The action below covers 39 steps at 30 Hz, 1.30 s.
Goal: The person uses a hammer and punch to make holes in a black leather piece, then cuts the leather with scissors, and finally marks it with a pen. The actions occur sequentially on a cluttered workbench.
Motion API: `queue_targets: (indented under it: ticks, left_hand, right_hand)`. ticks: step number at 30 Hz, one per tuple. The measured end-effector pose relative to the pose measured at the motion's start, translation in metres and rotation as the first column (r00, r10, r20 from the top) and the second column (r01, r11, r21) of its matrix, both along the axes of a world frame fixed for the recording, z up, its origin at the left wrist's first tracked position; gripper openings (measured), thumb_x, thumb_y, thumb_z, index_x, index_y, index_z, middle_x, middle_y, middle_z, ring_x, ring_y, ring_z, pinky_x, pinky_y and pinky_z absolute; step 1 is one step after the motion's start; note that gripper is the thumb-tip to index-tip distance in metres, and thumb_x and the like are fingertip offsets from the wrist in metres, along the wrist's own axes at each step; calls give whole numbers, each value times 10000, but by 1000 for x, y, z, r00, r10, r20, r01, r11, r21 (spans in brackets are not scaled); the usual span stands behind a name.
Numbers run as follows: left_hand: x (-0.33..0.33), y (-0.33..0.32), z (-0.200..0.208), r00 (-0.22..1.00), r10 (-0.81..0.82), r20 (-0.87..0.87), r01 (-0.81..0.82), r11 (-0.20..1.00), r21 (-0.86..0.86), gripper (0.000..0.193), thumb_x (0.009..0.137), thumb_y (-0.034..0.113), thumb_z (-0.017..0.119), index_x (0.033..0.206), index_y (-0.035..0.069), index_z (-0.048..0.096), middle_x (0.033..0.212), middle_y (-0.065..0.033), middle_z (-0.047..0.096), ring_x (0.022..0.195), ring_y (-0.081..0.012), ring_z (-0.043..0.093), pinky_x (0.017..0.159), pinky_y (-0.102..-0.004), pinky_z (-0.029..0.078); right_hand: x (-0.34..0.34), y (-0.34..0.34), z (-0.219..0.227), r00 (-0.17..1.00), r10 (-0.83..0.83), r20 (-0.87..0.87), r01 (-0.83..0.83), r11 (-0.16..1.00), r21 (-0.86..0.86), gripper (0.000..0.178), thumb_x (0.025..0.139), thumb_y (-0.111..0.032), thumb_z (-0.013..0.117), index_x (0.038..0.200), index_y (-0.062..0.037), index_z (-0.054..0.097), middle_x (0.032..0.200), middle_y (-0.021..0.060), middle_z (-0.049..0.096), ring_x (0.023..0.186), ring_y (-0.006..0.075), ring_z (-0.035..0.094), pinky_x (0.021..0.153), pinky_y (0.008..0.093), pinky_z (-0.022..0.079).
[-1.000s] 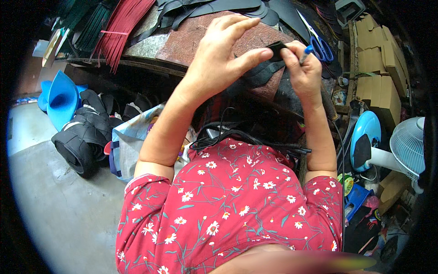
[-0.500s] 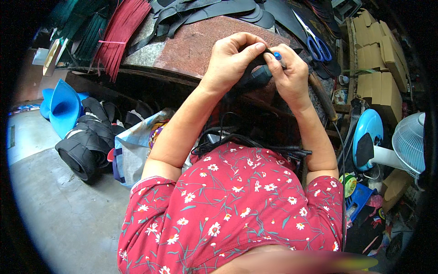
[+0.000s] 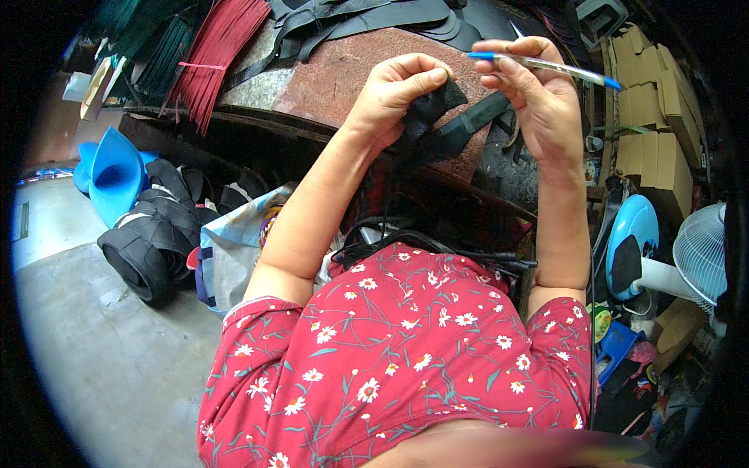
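Note:
My left hand (image 3: pixel 390 97) is pinched over the near edge of the workbench, its thumb and fingers closed on a dark strap (image 3: pixel 472 117). The strap is folded, and one flat end sticks out to the right, while the rest dangles into shadow below my wrist. To the right and raised, my right hand (image 3: pixel 546 105) grips a ballpoint pen (image 3: pixel 562 67) between thumb and fingers. This pen has a clear barrel and blue ends, and lies almost level, apart from the strap.
Flat black cut pieces (image 3: pixel 413 19) lie along the back of the reddish stone slab (image 3: pixel 328 82). A bundle of red strips (image 3: pixel 222 54) hangs at the left. Cardboard boxes (image 3: pixel 655 164) and a fan (image 3: pixel 698 249) stand right. Rolled black sheets (image 3: pixel 144 249) lie on the floor left.
My right hand has moved right, away from my left hand, and the pen now shows at full length. The strap's end has come into view; the scissors are mostly covered.

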<state>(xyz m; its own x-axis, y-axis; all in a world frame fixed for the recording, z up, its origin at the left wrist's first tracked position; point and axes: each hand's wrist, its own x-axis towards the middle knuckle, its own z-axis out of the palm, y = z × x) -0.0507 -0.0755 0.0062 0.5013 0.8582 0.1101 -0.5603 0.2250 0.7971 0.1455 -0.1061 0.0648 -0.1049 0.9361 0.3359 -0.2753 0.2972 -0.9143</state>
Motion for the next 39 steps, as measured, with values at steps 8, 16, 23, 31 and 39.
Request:
queue_targets:
  ticks: [8, 16, 23, 31, 39]
  left_hand:
    - [1, -1, 1, 999, -9, -48, 10, 1000, 28, 177, 882, 162, 711, 974, 13, 686, 880, -26, 685, 777, -87, 631, 696, -236, 535]
    - [2, -2, 0, 993, 0, -121, 6, 999, 52, 164, 895, 149, 688, 993, 20, 669, 867, -28, 684, 763, -91, 641, 704, -242, 535]
    - [2, -1, 0, 988, 2, -152, 12, 995, 94, 164, 895, 156, 691, 995, 28, 668, 869, -15, 676, 759, -79, 630, 702, -231, 519]
    - [3, -1, -1, 986, 31, -167, -8, 991, 132, 161, 888, 161, 700, 975, 31, 663, 868, -7, 671, 761, -75, 623, 697, -223, 513]
    - [3, -2, -1, 991, 23, -135, -16, 998, 56, 178, 887, 162, 704, 988, 17, 680, 886, -20, 681, 801, -82, 620, 748, -230, 507]
  right_hand:
    - [-8, 4, -10, 995, 6, 100, -15, 996, 88, 156, 963, -144, 598, 1040, -43, 506, 911, 105, 661, 854, 197, 696, 744, 328, 603]
    - [-7, 3, -13, 982, -60, 179, 46, 995, 85, 141, 962, -133, 598, 1024, -49, 503, 904, 99, 660, 837, 176, 691, 718, 308, 604]
    - [-7, 2, -13, 981, -73, 177, 58, 994, 92, 133, 962, -126, 598, 1020, -45, 510, 893, 93, 658, 823, 165, 685, 720, 299, 599]
    - [-9, 1, -11, 976, -72, 204, 54, 994, 91, 125, 965, -121, 592, 1022, -51, 505, 880, 97, 658, 833, 167, 682, 715, 304, 597]
    - [4, -1, -16, 995, -6, 102, 9, 1000, -23, 118, 963, -127, 566, 1027, -39, 521, 865, 83, 645, 838, 160, 664, 764, 276, 563]
